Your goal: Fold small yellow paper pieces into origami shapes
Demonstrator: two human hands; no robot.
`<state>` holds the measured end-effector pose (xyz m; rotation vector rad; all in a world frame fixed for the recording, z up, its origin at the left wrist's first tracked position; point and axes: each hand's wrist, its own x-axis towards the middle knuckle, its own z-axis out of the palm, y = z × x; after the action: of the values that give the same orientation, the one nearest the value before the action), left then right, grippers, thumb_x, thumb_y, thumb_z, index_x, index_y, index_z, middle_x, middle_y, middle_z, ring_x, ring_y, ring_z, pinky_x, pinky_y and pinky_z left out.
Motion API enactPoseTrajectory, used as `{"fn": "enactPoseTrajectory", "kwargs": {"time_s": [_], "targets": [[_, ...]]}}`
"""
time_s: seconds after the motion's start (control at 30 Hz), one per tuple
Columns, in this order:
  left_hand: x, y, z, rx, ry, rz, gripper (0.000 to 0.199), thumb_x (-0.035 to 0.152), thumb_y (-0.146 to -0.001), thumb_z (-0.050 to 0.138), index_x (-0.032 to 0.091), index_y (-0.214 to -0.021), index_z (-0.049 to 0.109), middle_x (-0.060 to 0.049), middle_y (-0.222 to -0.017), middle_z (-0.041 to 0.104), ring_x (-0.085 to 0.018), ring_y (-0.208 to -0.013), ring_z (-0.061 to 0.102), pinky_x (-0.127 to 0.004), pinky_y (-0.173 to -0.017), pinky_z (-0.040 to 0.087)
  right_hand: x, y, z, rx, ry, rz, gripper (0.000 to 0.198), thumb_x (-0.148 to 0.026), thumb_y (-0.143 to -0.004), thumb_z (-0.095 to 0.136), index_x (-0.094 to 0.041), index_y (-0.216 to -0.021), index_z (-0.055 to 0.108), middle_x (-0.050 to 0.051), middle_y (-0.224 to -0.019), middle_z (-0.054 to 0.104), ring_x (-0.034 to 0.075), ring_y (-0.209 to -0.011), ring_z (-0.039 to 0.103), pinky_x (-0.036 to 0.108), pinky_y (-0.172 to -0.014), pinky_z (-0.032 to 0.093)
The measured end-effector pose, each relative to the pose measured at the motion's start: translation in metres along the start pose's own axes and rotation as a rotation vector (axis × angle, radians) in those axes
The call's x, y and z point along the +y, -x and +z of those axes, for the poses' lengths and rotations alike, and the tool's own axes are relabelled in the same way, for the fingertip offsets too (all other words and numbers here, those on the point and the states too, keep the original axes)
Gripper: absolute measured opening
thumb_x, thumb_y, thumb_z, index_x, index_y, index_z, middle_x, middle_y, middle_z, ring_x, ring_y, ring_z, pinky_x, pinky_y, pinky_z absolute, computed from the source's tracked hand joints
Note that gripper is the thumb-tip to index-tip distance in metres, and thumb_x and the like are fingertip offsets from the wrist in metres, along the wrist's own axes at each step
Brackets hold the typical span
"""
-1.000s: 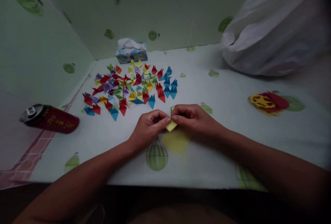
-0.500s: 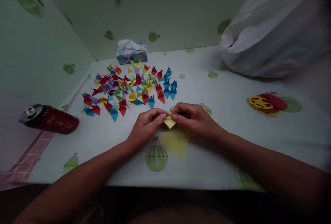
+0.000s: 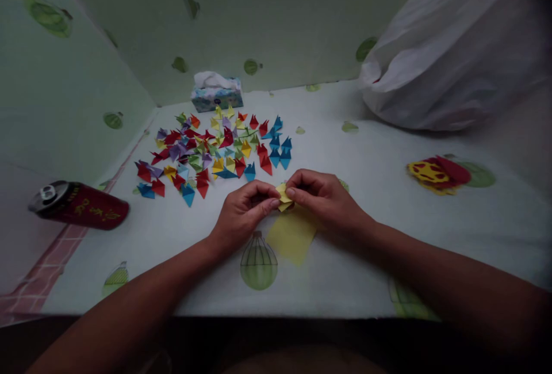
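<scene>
A small folded piece of yellow paper (image 3: 283, 198) is held between my two hands, above the table. My left hand (image 3: 246, 208) pinches its left side between thumb and forefinger. On the other side, the fingertips of my right hand (image 3: 321, 197) are closed on its right edge and partly cover it. Just below lies a flat yellow paper square (image 3: 293, 237) on the tablecloth. Many folded paper cranes (image 3: 207, 152) in red, blue, purple, green and yellow are grouped beyond my left hand.
A dark red can (image 3: 81, 205) stands at the left. Behind the cranes is a tissue box (image 3: 217, 95) against the wall. A large white plastic bag (image 3: 431, 69) fills the back right, with red and yellow cut-out pieces (image 3: 435, 174) in front of it.
The folded yellow paper has turned from a flat diamond facing me to a tilted, partly opened shape. Both hands stay close together. The view has shifted slightly.
</scene>
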<state>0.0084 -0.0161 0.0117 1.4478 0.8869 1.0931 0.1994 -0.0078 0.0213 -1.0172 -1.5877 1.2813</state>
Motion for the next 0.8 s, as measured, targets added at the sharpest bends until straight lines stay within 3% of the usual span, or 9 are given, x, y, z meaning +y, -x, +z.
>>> {"fn": "enactPoseTrajectory", "kwargs": {"time_s": [0.33,0.63,0.8], "targets": [[0.0036,0.0011,-0.0027,-0.039,-0.197,0.062,0.006,0.023,-0.084,0.072,0.017,-0.082,0.07,-0.004,-0.087,0.067,-0.015,-0.082,0.063,-0.028,-0.076,0.049,0.0018,0.0013,0.0,0.002,0.045,-0.03,0.016,-0.028,-0.084,0.064,-0.015,-0.075,0.063,0.0,-0.07,0.061,0.011,-0.065,0.052,0.025,-0.059,0.039],[0.0036,0.0051,0.0026,-0.003,-0.172,-0.076,0.015,0.027,-0.081,0.074,0.017,-0.079,0.064,-0.001,-0.075,0.065,-0.013,-0.068,0.06,-0.025,-0.065,0.047,0.0011,0.001,0.0016,-0.047,0.032,-0.01,0.015,-0.027,-0.083,0.063,-0.015,-0.075,0.062,-0.001,-0.068,0.058,0.01,-0.063,0.049,0.024,-0.057,0.037],[0.0049,0.0046,0.0056,0.048,-0.076,-0.135,0.023,0.026,-0.075,0.078,0.018,-0.087,0.061,0.002,-0.077,0.063,-0.011,-0.068,0.059,-0.023,-0.063,0.048,0.0046,0.0012,0.0008,-0.072,0.023,-0.012,0.014,-0.027,-0.084,0.063,-0.015,-0.075,0.062,-0.001,-0.068,0.058,0.01,-0.062,0.049,0.024,-0.058,0.038]]}}
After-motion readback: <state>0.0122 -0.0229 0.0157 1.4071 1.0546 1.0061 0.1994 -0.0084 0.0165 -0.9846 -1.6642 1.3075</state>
